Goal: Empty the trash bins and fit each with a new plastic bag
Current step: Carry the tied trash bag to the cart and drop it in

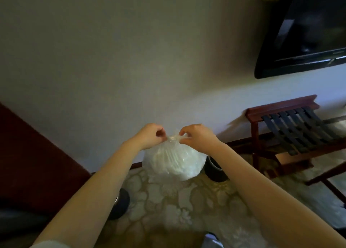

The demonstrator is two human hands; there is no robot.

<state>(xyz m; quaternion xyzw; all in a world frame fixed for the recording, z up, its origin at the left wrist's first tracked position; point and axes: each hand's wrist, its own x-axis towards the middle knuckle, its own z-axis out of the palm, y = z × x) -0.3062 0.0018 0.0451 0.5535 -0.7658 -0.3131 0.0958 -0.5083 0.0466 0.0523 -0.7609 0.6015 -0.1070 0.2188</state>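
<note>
A full, translucent white trash bag (173, 161) hangs in front of me above the patterned carpet. My left hand (150, 135) pinches the left side of its gathered neck. My right hand (196, 136) pinches the right side of the same twisted neck, the two hands almost touching. A black round trash bin (214, 170) stands on the floor just behind and right of the bag, partly hidden by it and by my right forearm. A second dark round bin (120, 203) sits lower left, mostly hidden behind my left forearm.
A wooden luggage rack (292, 128) with dark straps stands at the right against the wall. A black television (307, 30) hangs on the wall above it. Dark red furniture (33, 159) fills the left side. The patterned carpet (176, 206) spreads between the bins.
</note>
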